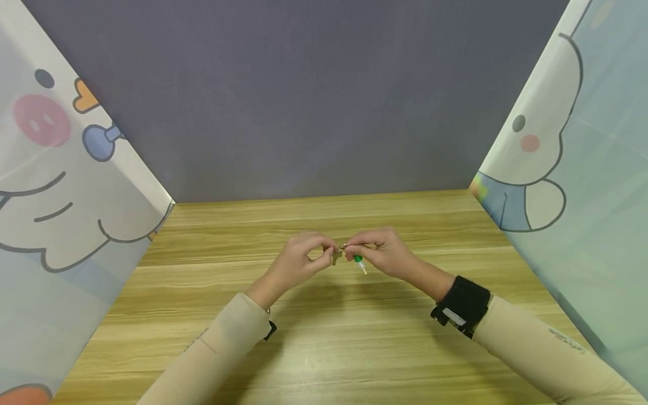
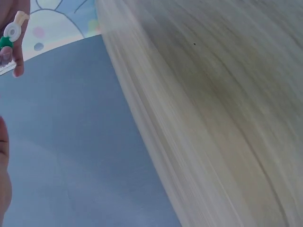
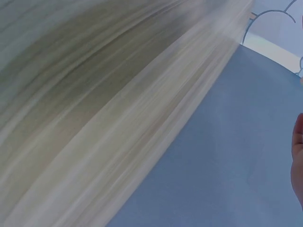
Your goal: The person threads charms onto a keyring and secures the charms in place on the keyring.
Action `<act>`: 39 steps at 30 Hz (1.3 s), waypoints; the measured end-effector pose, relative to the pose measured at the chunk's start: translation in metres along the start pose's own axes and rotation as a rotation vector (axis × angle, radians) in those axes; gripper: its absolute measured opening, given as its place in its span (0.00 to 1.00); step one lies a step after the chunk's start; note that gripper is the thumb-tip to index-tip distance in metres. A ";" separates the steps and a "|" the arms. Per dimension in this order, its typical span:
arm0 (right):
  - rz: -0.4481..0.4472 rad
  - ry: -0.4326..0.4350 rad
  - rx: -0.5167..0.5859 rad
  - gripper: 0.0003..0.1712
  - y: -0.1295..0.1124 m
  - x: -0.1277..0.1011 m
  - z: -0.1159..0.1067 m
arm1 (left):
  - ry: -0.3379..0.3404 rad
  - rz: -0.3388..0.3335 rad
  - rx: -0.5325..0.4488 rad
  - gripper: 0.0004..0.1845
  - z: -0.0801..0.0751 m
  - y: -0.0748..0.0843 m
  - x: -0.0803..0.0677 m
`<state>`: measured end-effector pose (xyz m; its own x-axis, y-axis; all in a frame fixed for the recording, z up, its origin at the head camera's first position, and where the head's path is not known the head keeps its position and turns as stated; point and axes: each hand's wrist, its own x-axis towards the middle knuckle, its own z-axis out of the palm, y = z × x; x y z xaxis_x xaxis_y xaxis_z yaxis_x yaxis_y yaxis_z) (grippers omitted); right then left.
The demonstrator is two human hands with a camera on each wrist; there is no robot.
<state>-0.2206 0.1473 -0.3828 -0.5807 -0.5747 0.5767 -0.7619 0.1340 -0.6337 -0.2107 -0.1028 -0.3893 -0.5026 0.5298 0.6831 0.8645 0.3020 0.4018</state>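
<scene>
Over the middle of the wooden table, my left hand (image 1: pixel 298 260) pinches one end of a small gold-coloured keychain (image 1: pixel 341 247) between thumb and forefinger. A flat brass-coloured piece, like a key (image 1: pixel 336 258), hangs just under those fingertips. My right hand (image 1: pixel 388 254) pinches the keychain's other end, its fingertips close to the left ones. From the right hand dangles a green and white charm (image 1: pixel 361 264) with a pale tip. The left wrist view catches this charm (image 2: pixel 13 32) beside fingers at its left edge. Fingertips hide much of the metal.
A wood-grain table (image 1: pixel 324 349) lies beneath both hands. Behind it rises a plain grey panel (image 1: pixel 324 101). Side panels with cartoon animals stand at the left (image 1: pixel 66 197) and right (image 1: pixel 582 169). A black wrist strap (image 1: pixel 464 304) is on the right arm.
</scene>
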 end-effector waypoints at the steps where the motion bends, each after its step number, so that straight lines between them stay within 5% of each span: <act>1: -0.046 0.003 0.000 0.09 0.001 0.000 -0.001 | 0.013 0.025 0.019 0.07 0.000 0.001 0.001; 6: -0.233 0.012 0.011 0.14 0.005 0.001 -0.001 | 0.066 0.093 0.070 0.07 0.001 0.002 0.002; 11: -0.311 0.035 -0.038 0.10 0.004 0.003 -0.003 | 0.092 0.131 0.100 0.07 0.002 0.003 0.002; 16: -0.402 0.039 -0.174 0.03 0.002 0.005 -0.005 | 0.031 0.140 0.127 0.06 0.000 0.000 0.002; 21: -0.479 -0.013 -0.267 0.14 0.002 0.008 -0.007 | -0.067 0.128 0.170 0.05 -0.002 0.000 0.003; 32: -0.324 -0.139 -0.263 0.07 0.001 0.007 -0.012 | -0.188 0.085 0.187 0.04 -0.004 0.003 0.006; 39: -0.139 -0.102 -0.212 0.07 -0.004 0.007 -0.012 | -0.244 -0.103 0.017 0.07 -0.003 0.002 0.006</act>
<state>-0.2251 0.1526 -0.3706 -0.4427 -0.6763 0.5888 -0.8815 0.2080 -0.4239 -0.2125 -0.1010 -0.3827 -0.5736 0.6702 0.4709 0.8096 0.3765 0.4504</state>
